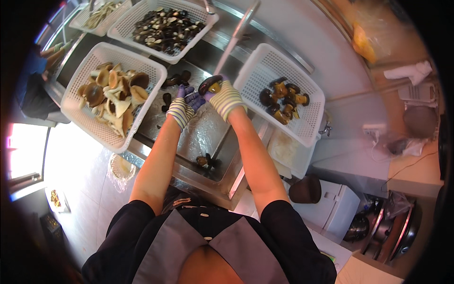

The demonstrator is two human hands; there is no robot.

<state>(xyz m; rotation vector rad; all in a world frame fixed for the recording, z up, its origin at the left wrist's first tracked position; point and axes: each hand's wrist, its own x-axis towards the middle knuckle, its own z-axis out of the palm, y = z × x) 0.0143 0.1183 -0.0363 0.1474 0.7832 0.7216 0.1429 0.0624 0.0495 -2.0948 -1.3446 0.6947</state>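
Observation:
Both my hands wear striped gloves with purple palms, held over a metal sink (pixel 191 137). My right hand (pixel 227 100) is closed round a mushroom (pixel 211 86) with a dark, wet cap and a yellowish stem. Just left of it, my left hand (pixel 183 108) has its fingers spread, palm turned up, with nothing seen in it. Several dark mushrooms (pixel 177 79) lie in the sink beyond and beside my left hand. Another small dark clump (pixel 205 161) sits in the sink's near part.
Right of the sink, a white basket (pixel 255 90) holds several dark mushrooms. A left basket (pixel 73 94) has pale brown mushrooms; a far basket (pixel 118 29) holds small dark and white pieces. A metal faucet pipe (pixel 236 35) reaches over the sink. Another person (pixel 35 90) stands at far left.

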